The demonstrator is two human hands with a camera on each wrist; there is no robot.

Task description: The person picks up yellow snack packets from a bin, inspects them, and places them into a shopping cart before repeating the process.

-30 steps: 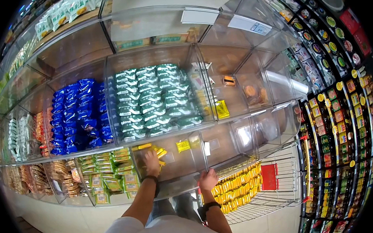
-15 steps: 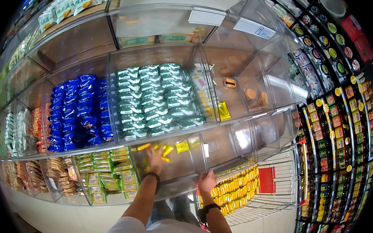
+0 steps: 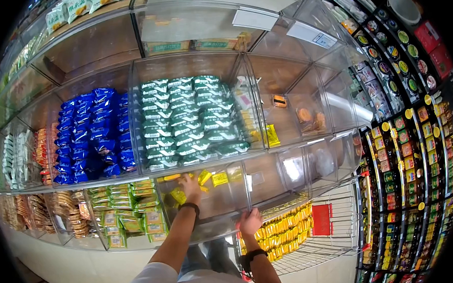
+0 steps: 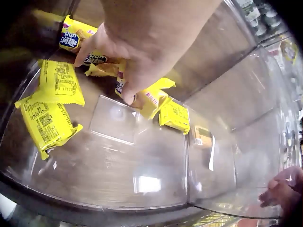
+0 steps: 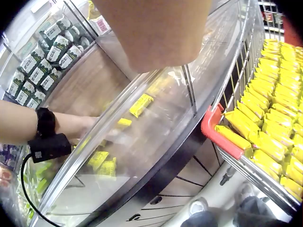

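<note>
My left hand reaches down into a clear plastic bin of small yellow snack packets. In the left wrist view, its thumb and fingers close around a couple of packets marked "Run". Two more yellow packets overlap at the left, and another packet lies by the divider. Fingers of my right hand curl over the clear front panel of the bins, beside the cart's corner; the right wrist view hides this hand behind the forearm.
A wire shopping cart with rows of yellow packets stands at the right, a red piece on its corner. Green packets and blue packets fill bins above. Tall shelves rise at far right.
My left hand has moved slightly right within the bin, shifting yellow packets; some now lie to its left and front. My right hand stays on the panel edge.
</note>
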